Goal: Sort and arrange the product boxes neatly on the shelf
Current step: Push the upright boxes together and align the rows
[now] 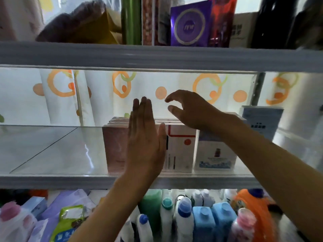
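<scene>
On the middle glass shelf [52, 154] three product boxes stand side by side: a pink box [115, 147], a white box with a red line and dot [181, 147], and a white-and-blue box [215, 154]. My left hand [145, 137] is flat, fingers straight, in front of the pink and white boxes. Over the tops of the boxes, my right hand [188, 110] hovers with fingers loosely curved and holds nothing. A pale blue box [262, 121] stands further right at the back.
A grey shelf rail [157, 56] runs above, with a purple box [190, 25] and other goods on top. Below the shelf stand several detergent bottles [202, 220] and packets. A curtain with orange circles [122, 86] hangs behind.
</scene>
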Motion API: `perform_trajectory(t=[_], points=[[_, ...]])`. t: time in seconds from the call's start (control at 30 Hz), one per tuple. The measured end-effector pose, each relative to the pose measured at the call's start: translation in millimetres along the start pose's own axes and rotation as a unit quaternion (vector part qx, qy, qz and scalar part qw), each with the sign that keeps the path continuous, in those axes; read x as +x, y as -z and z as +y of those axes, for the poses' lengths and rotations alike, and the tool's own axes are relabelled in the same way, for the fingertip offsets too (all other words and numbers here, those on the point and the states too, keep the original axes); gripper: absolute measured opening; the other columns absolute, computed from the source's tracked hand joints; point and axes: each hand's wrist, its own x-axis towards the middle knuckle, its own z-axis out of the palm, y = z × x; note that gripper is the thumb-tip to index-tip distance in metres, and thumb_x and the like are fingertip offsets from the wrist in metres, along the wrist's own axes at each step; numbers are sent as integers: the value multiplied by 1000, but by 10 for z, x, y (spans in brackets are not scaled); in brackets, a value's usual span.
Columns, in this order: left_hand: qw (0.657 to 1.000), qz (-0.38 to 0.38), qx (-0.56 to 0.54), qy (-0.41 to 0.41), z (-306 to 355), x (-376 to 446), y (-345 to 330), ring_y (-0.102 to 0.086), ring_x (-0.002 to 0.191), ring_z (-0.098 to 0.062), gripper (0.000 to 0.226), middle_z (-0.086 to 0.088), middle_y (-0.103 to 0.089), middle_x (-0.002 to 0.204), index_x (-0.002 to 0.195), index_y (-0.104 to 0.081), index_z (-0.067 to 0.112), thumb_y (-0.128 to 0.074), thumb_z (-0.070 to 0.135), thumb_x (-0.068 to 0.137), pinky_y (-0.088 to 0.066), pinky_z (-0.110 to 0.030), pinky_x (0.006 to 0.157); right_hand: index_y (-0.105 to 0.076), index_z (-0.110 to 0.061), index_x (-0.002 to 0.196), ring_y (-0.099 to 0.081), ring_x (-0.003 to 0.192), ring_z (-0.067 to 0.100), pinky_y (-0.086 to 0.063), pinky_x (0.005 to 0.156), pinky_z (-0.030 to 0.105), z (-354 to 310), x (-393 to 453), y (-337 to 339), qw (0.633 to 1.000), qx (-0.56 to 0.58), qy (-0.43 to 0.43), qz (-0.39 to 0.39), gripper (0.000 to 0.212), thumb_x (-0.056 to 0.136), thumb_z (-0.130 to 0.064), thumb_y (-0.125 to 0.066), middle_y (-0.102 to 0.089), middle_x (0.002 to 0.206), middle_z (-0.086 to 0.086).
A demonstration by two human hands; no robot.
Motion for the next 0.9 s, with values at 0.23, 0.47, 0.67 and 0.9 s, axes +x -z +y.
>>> perform_trajectory(t=[0.23,0.47,0.67,0.9], points=[[987,-85,-121,-71,1052,-139,-417,2,147,-5,62,8,2,161,154,-4,23,-30,40,100,0,-20,115,-60,-20,123,-50,124,15,-34,99,25,884,-860,488,989,19,-121,87,26,99,-22,-52,-57,134,-3],[959,-225,-129,-110,1924,-10,-1082,-3,149,-14,64,1,-9,162,154,-12,18,-43,35,100,-8,-31,120,-63,-14,118,-57,104,11,-38,83,15,1723,-1596,516,939,100,-275,180,24,95,-14,-54,-66,117,0],[943,-312,-85,-83,2188,616,-1845,-41,127,-30,74,-16,-43,139,143,-24,5,-63,27,85,-39,-36,94,-53,-15,124,-57,98,11,-40,74,17,2245,-1815,185,870,198,-401,209,34,90,-13,-58,-60,115,-3],[902,-392,96,-154,2258,1228,-2353,-48,112,-28,84,-13,-51,125,128,-41,5,-80,50,69,-42,-40,91,-25,-13,148,-40,135,24,-41,100,31,2664,-1701,-120,818,248,-473,213,85,82,-23,-76,-37,149,5]])
